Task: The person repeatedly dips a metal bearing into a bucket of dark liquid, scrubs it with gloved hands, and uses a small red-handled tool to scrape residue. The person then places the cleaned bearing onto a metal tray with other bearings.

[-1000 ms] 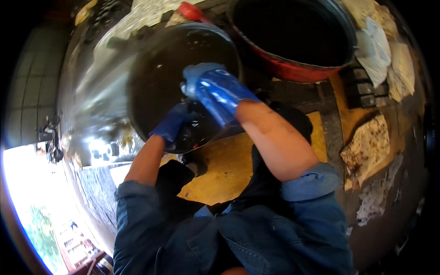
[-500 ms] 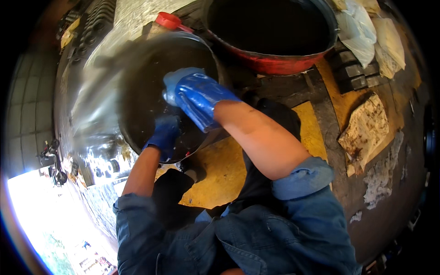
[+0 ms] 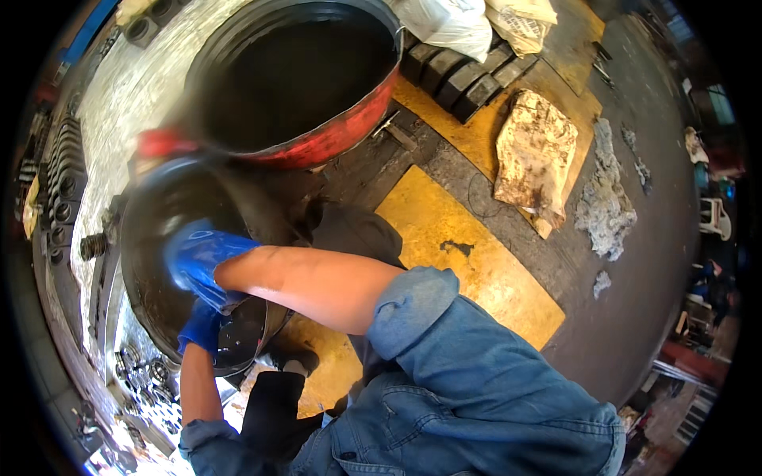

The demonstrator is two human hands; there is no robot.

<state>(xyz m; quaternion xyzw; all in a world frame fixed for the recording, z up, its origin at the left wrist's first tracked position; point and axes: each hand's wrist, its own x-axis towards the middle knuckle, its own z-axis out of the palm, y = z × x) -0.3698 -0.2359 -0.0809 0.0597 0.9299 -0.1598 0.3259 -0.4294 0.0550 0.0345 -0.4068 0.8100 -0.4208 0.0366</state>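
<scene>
Both my hands wear blue rubber gloves and are over a round dark tub (image 3: 145,297) at the left, which holds dark liquid. My right hand (image 3: 198,258) reaches down inside it, its fingers smeared by motion and partly sunk from sight. Just nearer to me, my left hand (image 3: 202,327) is inside the near part of the tub, its fingers hidden by the right glove and the dark interior. Whether either hand holds anything does not show. A blurred red scoop (image 3: 163,143) lies by the tub's far rim.
Beyond stands a larger red tub (image 3: 341,133) with dark contents. To its right are white bags (image 3: 448,24) and dark metal blocks (image 3: 460,75). A stained sack (image 3: 536,151), grey rags (image 3: 605,198) and yellow boards (image 3: 476,254) lie on the floor. Metal parts (image 3: 67,186) line the left.
My view has swung to the right, so the tubs appear farther left. Both hands remain over the dark tub, and the gloves now overlap in view.
</scene>
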